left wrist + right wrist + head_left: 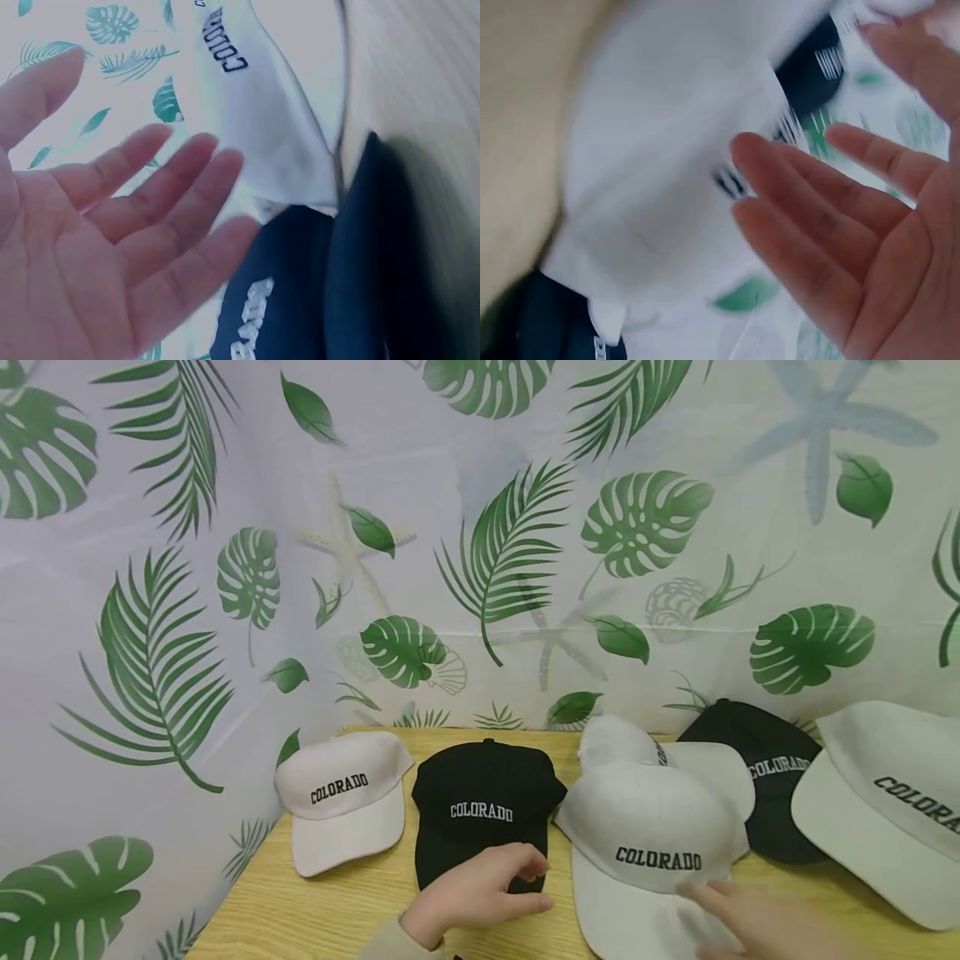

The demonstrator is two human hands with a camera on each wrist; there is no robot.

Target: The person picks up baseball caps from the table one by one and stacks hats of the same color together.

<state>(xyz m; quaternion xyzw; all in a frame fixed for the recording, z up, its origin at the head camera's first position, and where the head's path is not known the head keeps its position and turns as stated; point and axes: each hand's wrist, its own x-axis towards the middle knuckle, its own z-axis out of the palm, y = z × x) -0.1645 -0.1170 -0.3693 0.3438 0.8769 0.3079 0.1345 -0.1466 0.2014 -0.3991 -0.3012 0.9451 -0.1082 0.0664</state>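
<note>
In the head view my left hand [487, 889] hovers in front of the brim of a black baseball cap [487, 777] lettered COLORADO. Its palm faces the left wrist camera with fingers spread and nothing in them. My right hand [765, 922], blurred, is over the lower right of a white COLORADO cap [645, 818], fingertips near the lettering and overlapping the brim. In the right wrist view the fingers [802, 262] are loosely extended and hold nothing. Parts of both caps' brims are hidden behind the hands.
Another white cap [348, 793] sits at the far left of the wooden table [262, 902]. Behind the central white cap are a second white one [615, 743] and a black one [750, 752]. A large white cap [885, 810] stands at right. A leaf-print cloth [412, 468] hangs behind.
</note>
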